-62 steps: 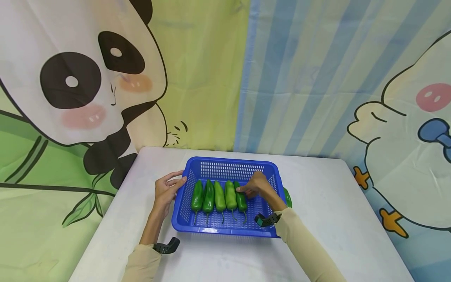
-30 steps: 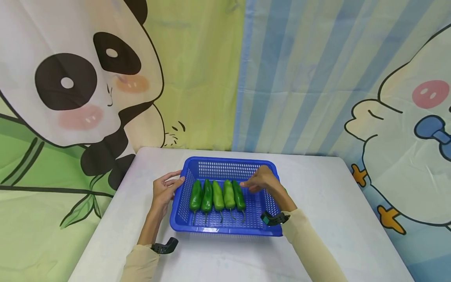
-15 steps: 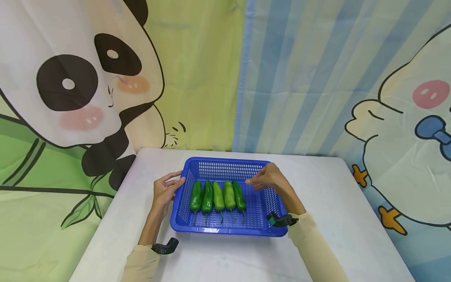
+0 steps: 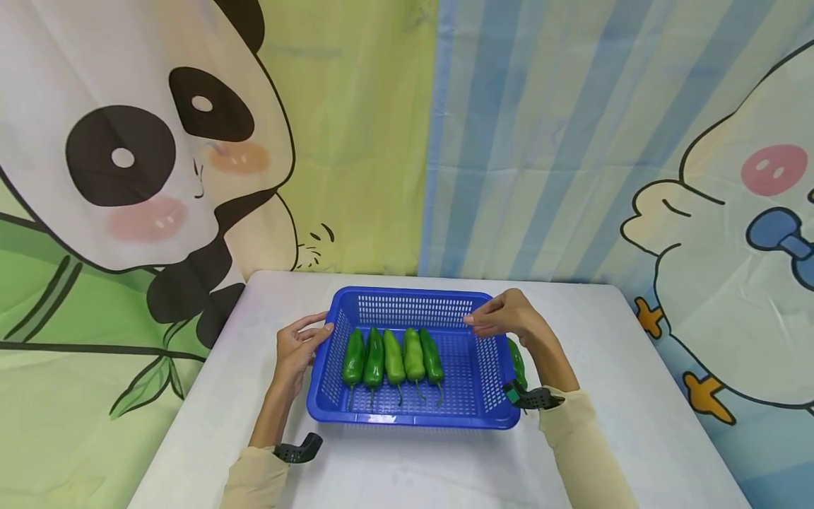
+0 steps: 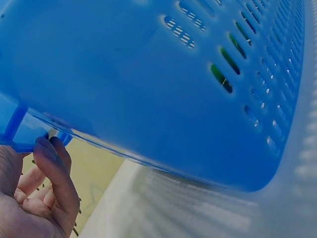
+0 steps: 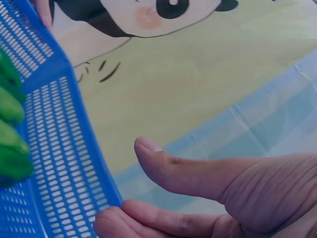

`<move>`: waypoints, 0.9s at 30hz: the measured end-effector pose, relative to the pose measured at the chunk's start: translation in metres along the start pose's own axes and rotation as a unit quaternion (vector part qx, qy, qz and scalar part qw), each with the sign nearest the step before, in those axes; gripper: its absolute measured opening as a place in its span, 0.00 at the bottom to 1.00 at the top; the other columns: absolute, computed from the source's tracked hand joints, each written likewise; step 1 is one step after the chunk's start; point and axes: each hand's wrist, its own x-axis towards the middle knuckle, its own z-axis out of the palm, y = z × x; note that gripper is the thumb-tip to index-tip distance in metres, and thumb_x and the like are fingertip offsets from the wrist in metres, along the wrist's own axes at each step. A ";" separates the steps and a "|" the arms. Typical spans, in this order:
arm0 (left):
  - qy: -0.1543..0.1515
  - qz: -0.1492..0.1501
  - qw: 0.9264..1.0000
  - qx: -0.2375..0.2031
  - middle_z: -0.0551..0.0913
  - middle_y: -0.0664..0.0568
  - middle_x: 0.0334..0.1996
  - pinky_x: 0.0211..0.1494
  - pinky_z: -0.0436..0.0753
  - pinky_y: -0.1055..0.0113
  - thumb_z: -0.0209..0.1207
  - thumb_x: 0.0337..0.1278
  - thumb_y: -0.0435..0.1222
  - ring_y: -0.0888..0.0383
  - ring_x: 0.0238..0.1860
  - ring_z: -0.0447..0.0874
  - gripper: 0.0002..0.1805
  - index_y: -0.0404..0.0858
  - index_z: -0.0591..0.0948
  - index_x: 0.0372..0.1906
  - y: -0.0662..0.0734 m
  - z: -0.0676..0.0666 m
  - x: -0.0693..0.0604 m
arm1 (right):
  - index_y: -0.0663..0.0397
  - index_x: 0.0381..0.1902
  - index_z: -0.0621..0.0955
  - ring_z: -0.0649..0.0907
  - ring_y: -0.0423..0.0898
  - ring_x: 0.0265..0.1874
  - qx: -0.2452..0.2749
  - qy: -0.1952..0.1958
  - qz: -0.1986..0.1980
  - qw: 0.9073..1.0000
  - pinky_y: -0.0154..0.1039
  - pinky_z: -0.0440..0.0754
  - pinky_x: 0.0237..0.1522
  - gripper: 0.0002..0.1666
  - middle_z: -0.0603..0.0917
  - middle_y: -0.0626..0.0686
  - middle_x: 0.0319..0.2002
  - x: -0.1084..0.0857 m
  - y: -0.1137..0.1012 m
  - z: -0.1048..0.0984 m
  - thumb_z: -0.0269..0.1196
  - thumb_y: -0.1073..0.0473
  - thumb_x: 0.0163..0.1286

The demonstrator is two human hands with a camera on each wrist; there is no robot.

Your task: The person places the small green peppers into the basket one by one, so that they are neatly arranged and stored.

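A blue perforated plastic basket (image 4: pixel 413 420) stands in the middle of the white table. Several green chili peppers (image 4: pixel 394 357) lie side by side on its floor, left of centre, stems toward the near rim. At the basket's left rim, my left hand (image 4: pixel 295 353) pinches the edge; the left wrist view shows fingertips (image 5: pixel 48 148) at that rim. My right hand (image 4: pixel 511 314) hovers over the right back corner, holding nothing. Its thumb (image 6: pixel 188 173) stands apart from the fingers in the right wrist view. Another green pepper (image 4: pixel 516 359) lies just outside the basket's right wall, partly hidden.
The white table (image 4: pixel 591 367) extends beyond the basket on both sides. Behind it hangs a printed curtain (image 4: pixel 356 141) with a panda and a bird. Dark straps (image 4: pixel 533 397) circle both wrists.
My right hand has left the rightmost pepper in the row and moved right and up toward the basket's right edge, uncovering the outside pepper. The left hand keeps its place on the rim.
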 end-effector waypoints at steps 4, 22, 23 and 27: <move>-0.002 -0.003 1.000 -0.002 0.93 0.60 0.30 0.24 0.86 0.73 0.73 0.70 0.41 0.64 0.24 0.90 0.28 0.35 0.83 0.69 0.000 0.000 0.001 | 0.72 0.56 0.86 0.95 0.60 0.51 -0.001 -0.009 -0.010 1.000 0.61 0.83 0.70 0.30 0.90 0.69 0.58 -0.003 0.006 -0.012 0.78 0.50 0.70; -0.004 0.002 1.000 0.012 0.94 0.60 0.31 0.26 0.88 0.71 0.73 0.71 0.42 0.62 0.25 0.92 0.27 0.37 0.83 0.69 0.000 -0.001 0.002 | 0.79 0.66 0.78 0.94 0.62 0.52 0.015 0.039 0.004 0.999 0.45 0.94 0.50 0.38 0.90 0.72 0.56 -0.012 0.028 -0.048 0.75 0.52 0.74; -0.004 0.001 1.000 0.012 0.94 0.60 0.31 0.26 0.88 0.71 0.73 0.71 0.42 0.62 0.25 0.92 0.27 0.37 0.83 0.69 -0.001 -0.001 0.002 | 0.78 0.66 0.78 0.94 0.61 0.52 0.015 0.044 0.011 0.999 0.44 0.94 0.49 0.38 0.90 0.71 0.56 -0.012 0.031 -0.050 0.75 0.52 0.74; -0.001 -0.006 1.000 0.008 0.94 0.59 0.31 0.25 0.87 0.71 0.73 0.70 0.43 0.62 0.24 0.91 0.28 0.37 0.83 0.69 -0.001 -0.001 0.002 | 0.77 0.66 0.78 0.96 0.53 0.45 0.018 0.058 0.035 0.998 0.42 0.94 0.48 0.38 0.92 0.67 0.53 -0.013 0.041 -0.057 0.75 0.50 0.74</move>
